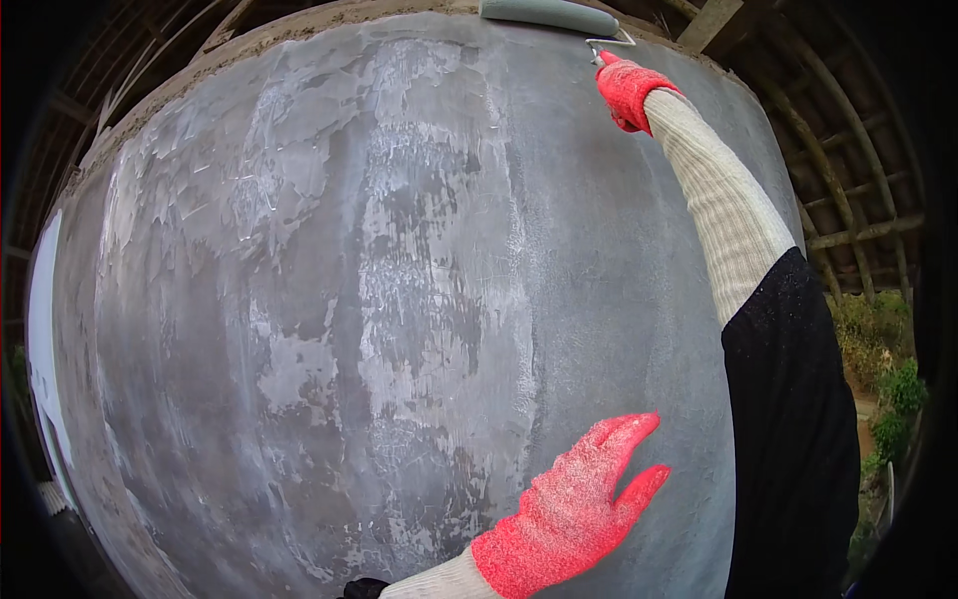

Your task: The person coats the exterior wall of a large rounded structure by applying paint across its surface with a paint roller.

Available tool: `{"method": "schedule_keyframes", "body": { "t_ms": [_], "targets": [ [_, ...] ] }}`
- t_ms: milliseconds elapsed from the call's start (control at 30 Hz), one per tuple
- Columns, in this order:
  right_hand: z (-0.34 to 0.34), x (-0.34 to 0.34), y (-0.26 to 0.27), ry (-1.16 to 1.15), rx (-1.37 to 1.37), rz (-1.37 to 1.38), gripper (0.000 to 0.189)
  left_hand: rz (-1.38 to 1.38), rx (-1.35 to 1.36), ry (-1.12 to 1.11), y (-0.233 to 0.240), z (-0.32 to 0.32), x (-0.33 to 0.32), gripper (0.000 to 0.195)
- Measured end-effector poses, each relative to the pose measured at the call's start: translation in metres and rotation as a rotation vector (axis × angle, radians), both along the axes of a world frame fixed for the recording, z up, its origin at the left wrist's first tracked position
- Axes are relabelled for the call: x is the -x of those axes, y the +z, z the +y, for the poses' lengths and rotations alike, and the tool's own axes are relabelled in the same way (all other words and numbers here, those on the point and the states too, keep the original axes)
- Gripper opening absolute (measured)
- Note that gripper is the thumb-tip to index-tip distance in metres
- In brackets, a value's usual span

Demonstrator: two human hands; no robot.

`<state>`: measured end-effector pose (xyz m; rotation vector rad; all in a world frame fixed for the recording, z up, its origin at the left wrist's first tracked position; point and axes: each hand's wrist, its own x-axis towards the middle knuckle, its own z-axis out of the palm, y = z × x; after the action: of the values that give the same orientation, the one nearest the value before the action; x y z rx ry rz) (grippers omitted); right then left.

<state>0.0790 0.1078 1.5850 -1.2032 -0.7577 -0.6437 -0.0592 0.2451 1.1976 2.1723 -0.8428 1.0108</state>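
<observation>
Gripped in my right hand (pixel 630 93) is a paint roller (pixel 550 15) with a grey-coated sleeve and a wire frame. The roller lies against the very top of a grey plastered wall (pixel 299 299), and its handle is mostly hidden by the fingers. My right arm stretches up in a knitted cream sleeve. Lower down, my left hand (pixel 572 502) holds nothing, its thumb apart from the fingers, in front of the wall. I cannot tell whether it touches the surface. Both hands wear red gloves. Streaky pale patches cover the wall's left and middle; its right side looks more even.
A rough, earthy ledge (pixel 247 49) runs along the wall's top edge. Wooden roof poles (pixel 846 187) hang over the right side. Beyond the wall's right edge grow green plants (pixel 894 408). A white panel (pixel 46 352) stands at the far left.
</observation>
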Motion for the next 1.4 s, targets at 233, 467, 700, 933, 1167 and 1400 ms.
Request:
{"method": "schedule_keyframes", "body": {
  "t_ms": [233, 467, 700, 933, 1167, 1400],
  "targets": [
    [-0.028, 0.019, -0.165, -0.657, 0.387, -0.216, 0.051, -0.044, 0.044, -0.155, -0.059, -0.013, 0.003, 0.044],
    [-0.058, 0.009, -0.436, -0.72, 0.404, -0.23, 0.061, 0.062, 0.143, -0.237, -0.118, -0.027, 0.006, 0.042],
    [-0.061, 0.062, -0.652, -0.44, 0.489, 0.103, 0.068, 0.214, 0.224, -0.17, -0.174, -0.044, 0.0, 0.038],
    [-0.053, 0.048, -0.535, -0.197, 0.323, 0.266, 0.064, 0.117, 0.369, -0.127, -0.176, -0.05, -0.002, 0.034],
    [-0.023, 0.022, -0.431, -0.163, 0.189, 0.179, 0.061, 0.331, 0.496, -0.151, -0.184, -0.042, 0.003, 0.041],
    [-0.018, 0.049, -0.679, -0.256, 0.372, 0.177, 0.066, 0.444, 0.726, -0.03, -0.268, -0.039, -0.01, 0.046]
  ]
}}
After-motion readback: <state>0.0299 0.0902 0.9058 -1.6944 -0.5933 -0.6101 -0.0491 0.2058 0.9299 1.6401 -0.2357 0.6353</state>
